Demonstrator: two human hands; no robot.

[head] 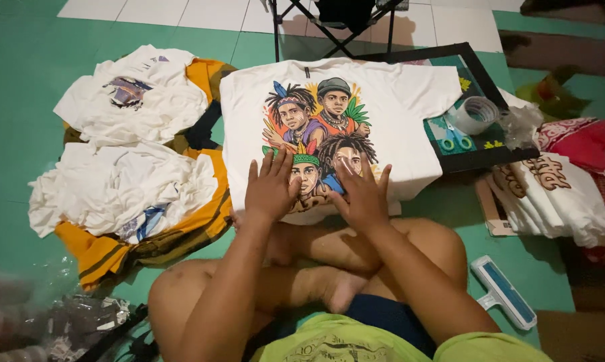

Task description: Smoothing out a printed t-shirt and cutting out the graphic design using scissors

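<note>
A white T-shirt (396, 94) with a colourful print of several cartoon faces lies spread flat on the green floor in front of my crossed legs. My left hand (270, 188) rests palm down on the lower part of the print, fingers spread. Just to its right, my right hand (364, 193) also presses flat on the shirt's lower edge with fingers apart. Neither hand holds anything.
Piles of white shirts (121, 181) lie on an orange cloth at the left. A black-framed board (480, 144) with a tape roll (475, 114) and scissors (455, 136) sits at the right, beside folded printed shirts (557, 198). A lint brush (503, 291) lies near my right knee. A folding chair's legs (336, 30) stand behind.
</note>
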